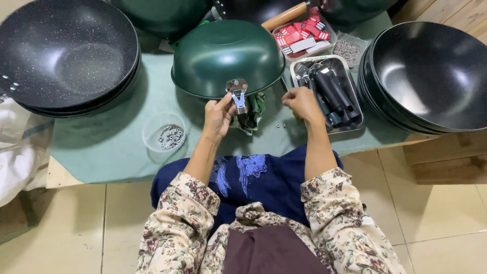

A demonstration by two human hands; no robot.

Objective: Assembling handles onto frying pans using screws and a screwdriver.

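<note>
At the centre of the frame the left hand (pixel 219 115) pinches a shiny metal bracket (pixel 238 94) on the rim of the upturned, glossy green wok (pixel 227 56). The right hand (pixel 303 103) (fingers curled shut, holding nothing visible) rests on the green cloth surface (pixel 109 147) beside a steel tray (pixel 358 117) of black handles (pixel 331 90).

We see one lot of labels: a heap of red-and-white tags (pixel 303 33), small oblong cards lying at all angles in a shallow clear tray (pixel 327 44) at the far side of the desk (pixel 106 147). A plain white slip lies across the heap's near part. Just right of the tray lies a small clear bag (pixel 348 49) of grey metal bits. The tags sit just behind a steel tray (pixel 355 89) of black handles. We find no signs or screens.
</note>
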